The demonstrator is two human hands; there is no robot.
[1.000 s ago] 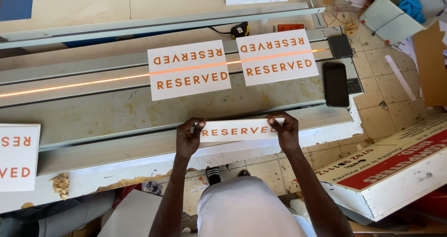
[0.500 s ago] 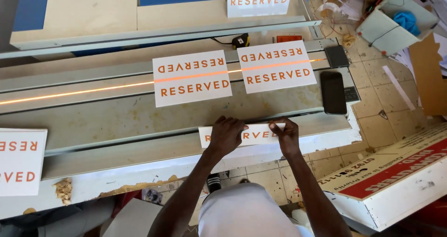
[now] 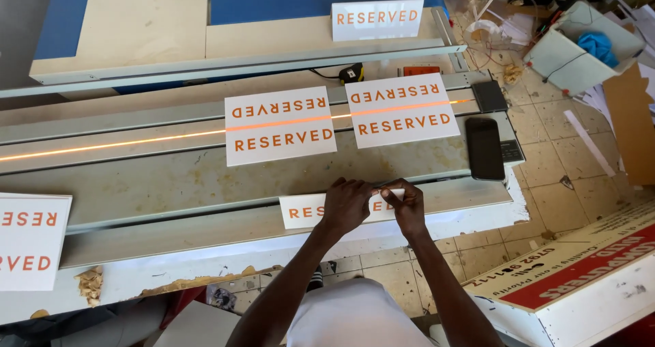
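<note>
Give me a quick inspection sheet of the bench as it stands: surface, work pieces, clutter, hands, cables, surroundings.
Surface: long grey bench, scuffed and stained, with a glowing orange line along it.
Job's things: small white sign with orange lettering at the near edge; two larger white signs lying across the glowing line.
Clutter: black phone at the right end; another white sign at far left; an upright sign on the back board.
Hands: left hand and right hand both on the small white sign, close together.
Cables: one black cable behind the bench.
Surroundings: tiled floor, cardboard box at right, paper scraps.
</note>
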